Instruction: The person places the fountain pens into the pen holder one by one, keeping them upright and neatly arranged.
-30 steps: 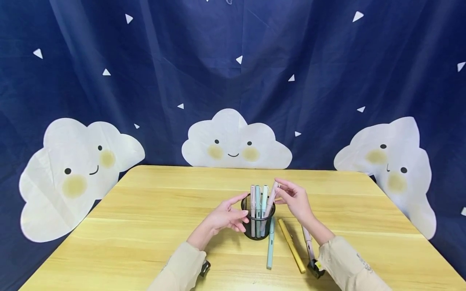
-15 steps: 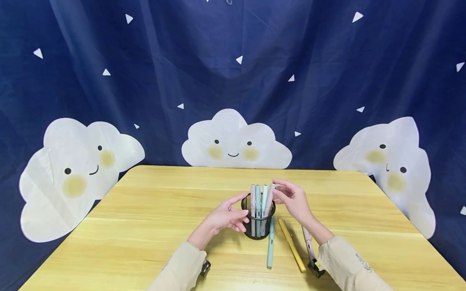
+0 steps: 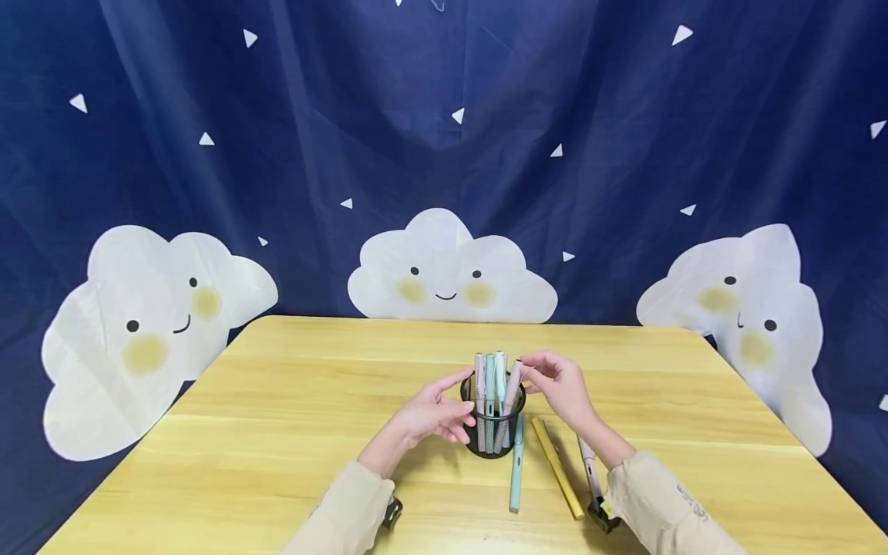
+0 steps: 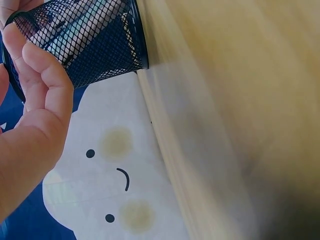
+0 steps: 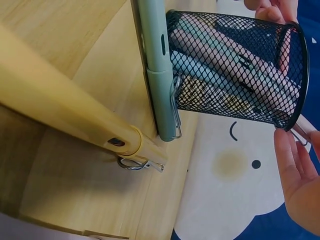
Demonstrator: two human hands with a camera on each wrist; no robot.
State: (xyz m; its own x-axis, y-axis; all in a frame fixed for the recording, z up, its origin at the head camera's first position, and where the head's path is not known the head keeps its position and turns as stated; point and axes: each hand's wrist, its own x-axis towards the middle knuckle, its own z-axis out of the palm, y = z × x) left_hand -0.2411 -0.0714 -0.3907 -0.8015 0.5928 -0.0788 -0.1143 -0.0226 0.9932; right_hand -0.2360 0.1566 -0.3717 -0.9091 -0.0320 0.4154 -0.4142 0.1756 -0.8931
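A black mesh pen holder (image 3: 474,436) stands upright on the table, with my left hand (image 3: 432,414) holding its left side, thumb and index finger at the rim. In the left wrist view, curled fingers lie against the mesh (image 4: 100,57). My right hand (image 3: 565,391) pinches the cap end of a pale pink pen (image 3: 512,387), which leans to the right inside the holder. Beside it in the holder stand another pink pen (image 3: 479,375), a blue-green pen (image 3: 490,377) and a pale mint pen (image 3: 501,373). The right wrist view shows the right fingertips at the holder's rim.
On the wooden table (image 3: 312,401), right of the holder, lie a teal pen (image 3: 516,472), a yellow pen (image 3: 558,472) and a light pink pen (image 3: 588,465) partly hidden by the right forearm. A dark blue curtain (image 3: 312,116) with clouds hangs behind.
The pale pink pen has sunk lower into the holder and moved slightly left, with my right hand lowering along with it. My left hand has stayed on the holder.
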